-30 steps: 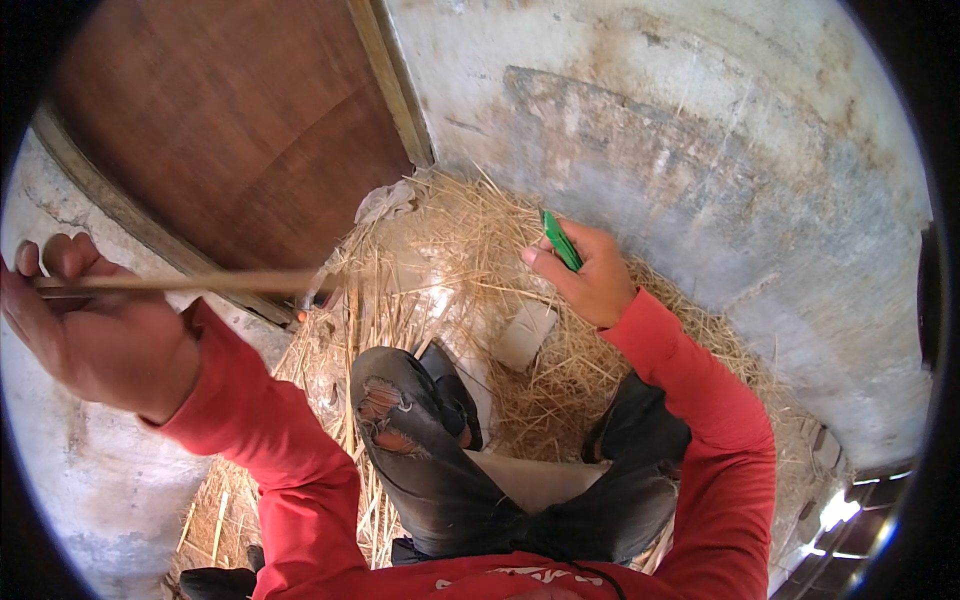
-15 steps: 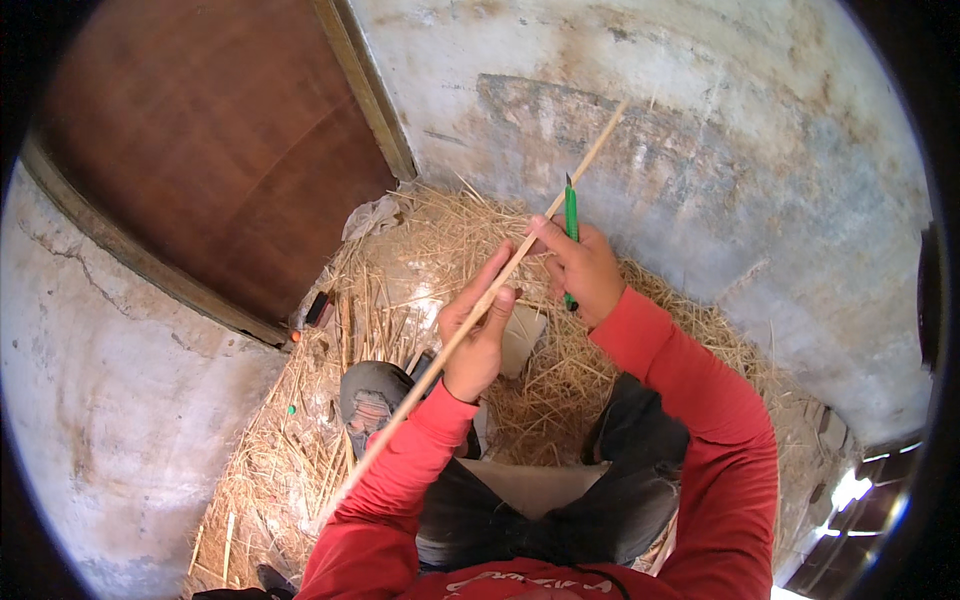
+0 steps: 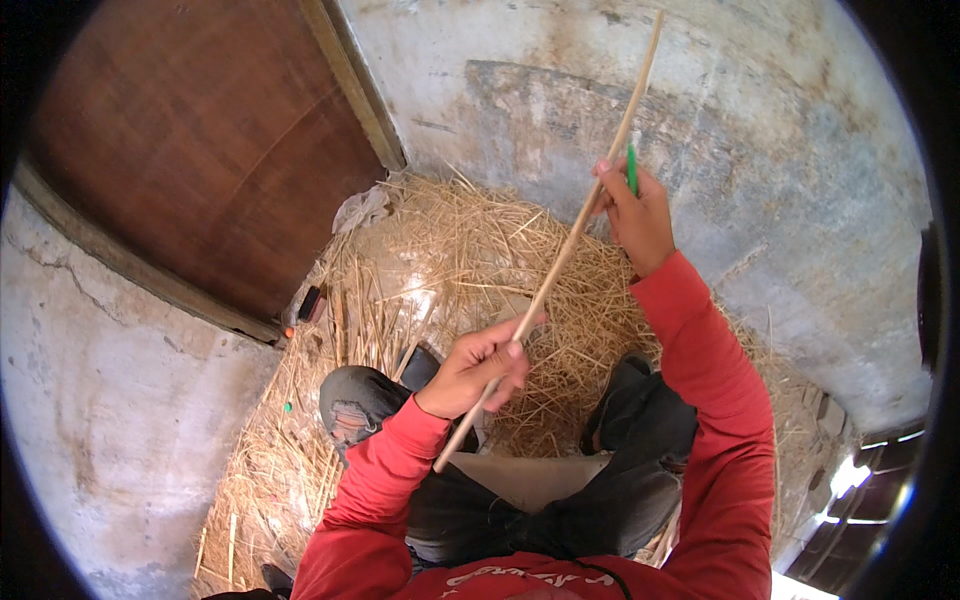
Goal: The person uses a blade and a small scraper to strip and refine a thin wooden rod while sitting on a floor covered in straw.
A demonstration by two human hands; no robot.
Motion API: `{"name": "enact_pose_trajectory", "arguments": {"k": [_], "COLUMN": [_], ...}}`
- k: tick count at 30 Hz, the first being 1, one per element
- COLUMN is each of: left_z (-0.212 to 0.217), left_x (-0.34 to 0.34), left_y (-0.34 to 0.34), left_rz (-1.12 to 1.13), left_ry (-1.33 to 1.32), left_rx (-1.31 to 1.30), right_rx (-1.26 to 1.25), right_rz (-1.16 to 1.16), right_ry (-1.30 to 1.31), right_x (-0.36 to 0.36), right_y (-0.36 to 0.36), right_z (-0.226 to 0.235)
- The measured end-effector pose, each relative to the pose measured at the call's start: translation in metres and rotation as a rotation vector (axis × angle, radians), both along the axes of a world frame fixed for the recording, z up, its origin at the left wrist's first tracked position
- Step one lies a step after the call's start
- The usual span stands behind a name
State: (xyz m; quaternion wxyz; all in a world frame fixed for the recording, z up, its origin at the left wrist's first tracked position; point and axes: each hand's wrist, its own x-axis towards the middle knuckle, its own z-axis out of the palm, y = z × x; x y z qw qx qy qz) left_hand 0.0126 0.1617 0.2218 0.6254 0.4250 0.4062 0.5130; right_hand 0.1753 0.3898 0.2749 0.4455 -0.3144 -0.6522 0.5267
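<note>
A long, thin pale wooden stick (image 3: 560, 262) runs slantwise in front of me, its far end high against the wall and its near end above my left thigh. Around its lower part, my left hand (image 3: 468, 375) is closed, thumb laid along the wood. Higher up, my right hand (image 3: 640, 212) pinches the same stick between thumb and fingers. That hand also holds a slim green cutter knife (image 3: 632, 170), which stands up out of it beside the stick. Most of the knife's body is hidden by the palm and fingers.
Straw and thin shavings (image 3: 470, 235) cover the floor around my legs. Longer strips (image 3: 365, 320) lie at the left, near a small dark object (image 3: 313, 303). A brown door panel (image 3: 200, 150) and a stained wall (image 3: 760, 180) enclose the corner. A crumpled pale cloth (image 3: 362, 208) lies by the door.
My hands have moved apart: the right up and to the right with the knife, the left down toward my lap. The stick has shifted upward and stands steeper.
</note>
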Motion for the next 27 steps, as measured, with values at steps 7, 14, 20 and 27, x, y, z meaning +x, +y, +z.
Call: {"name": "enact_pose_trajectory", "arguments": {"k": [7,14,20,27], "left_z": [-0.006,-0.027,-0.028,-0.014], "left_x": [-0.01,-0.013,-0.01,-0.005], "left_y": [0.006,0.007,0.004,0.002], "left_rz": [0.33,0.433,0.413,0.365], "left_ry": [0.026,0.091,0.101,-0.077], "left_rx": [0.05,0.057,0.004,-0.078], "right_rx": [0.492,0.674,0.715,0.696], "right_rz": [0.278,0.22,0.101,0.208], "right_ry": [-0.611,-0.807,-0.856,-0.81], "right_x": [-0.006,-0.017,-0.018,-0.015], "right_y": [-0.064,-0.096,-0.063,-0.086], "right_z": [0.001,-0.026,-0.032,-0.043]}}
